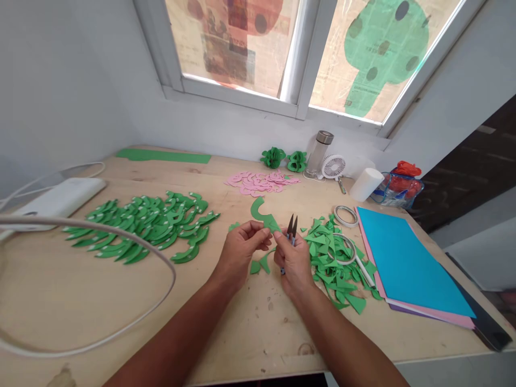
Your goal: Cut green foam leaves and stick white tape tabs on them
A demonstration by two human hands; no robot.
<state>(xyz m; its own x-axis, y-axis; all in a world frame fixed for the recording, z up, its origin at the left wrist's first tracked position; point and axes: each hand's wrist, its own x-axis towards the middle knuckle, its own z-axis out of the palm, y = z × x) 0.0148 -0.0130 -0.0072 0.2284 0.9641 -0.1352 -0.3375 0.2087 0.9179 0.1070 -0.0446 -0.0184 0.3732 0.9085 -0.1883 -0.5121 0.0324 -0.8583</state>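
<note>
A curved green paper piece (257, 208) is held up over the middle of the table. My left hand (241, 250) is closed, its thumb and fingers pinching the lower part of that piece. With its thumb, my right hand (297, 263) presses on the paper's right edge. The same hand also grips a pair of small scissors (293, 224), whose dark blades point up and away from me, slightly parted. A few green paper offcuts (264, 263) lie on the wood below my hands. My fingers hide part of the paper and most of the scissors' handles.
Many curved green pieces (149, 223) with white dots lie at left, by a looping white cable (174, 274). Green scraps (330, 263) and tape rolls (345, 216) lie at right, beside coloured sheets (411, 263). Pink cutouts (262, 183), a bottle (318, 156) and a fan (333, 167) are farther back.
</note>
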